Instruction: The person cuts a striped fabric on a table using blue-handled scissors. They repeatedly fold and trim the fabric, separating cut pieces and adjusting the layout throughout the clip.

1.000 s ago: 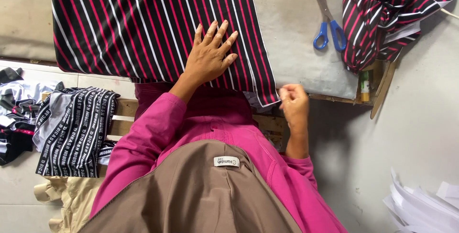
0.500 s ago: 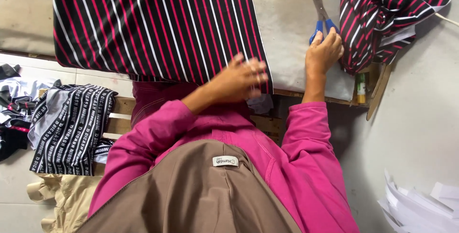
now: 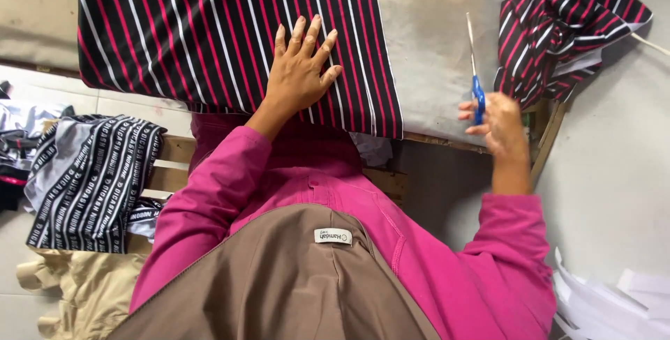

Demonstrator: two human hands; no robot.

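From the head view, your left hand (image 3: 301,68) lay flat on the striped cloth (image 3: 209,26), fingers (image 3: 312,33) spread wide and pointing to 12 o'clock, gripping nothing, only pressing the cloth down near its lower right corner. The cloth, black with pink and white stripes, covered the desk (image 3: 433,40) from 9 o'clock across to the middle, its near edge hanging over the desk's front.

Your right hand (image 3: 499,120) sat at 3 o'clock from the left one, well apart from it, at the desk's front edge. Its fingers (image 3: 469,110) were curled closed around the blue handles of the scissors (image 3: 474,68), whose blades pointed up toward 12 o'clock over bare grey desk. How far the blades were parted, you could not tell.

At 1 o'clock from the scissors, a bundle (image 3: 565,29) of the same striped fabric was heaped at the desk's right end. Down at 8 o'clock, below the desk, a black garment (image 3: 91,179) with white lettering lay draped over a slatted bench (image 3: 174,162), with beige cloth (image 3: 70,291) beneath it. White paper sheets (image 3: 607,298) lay at 4 o'clock by the wall.
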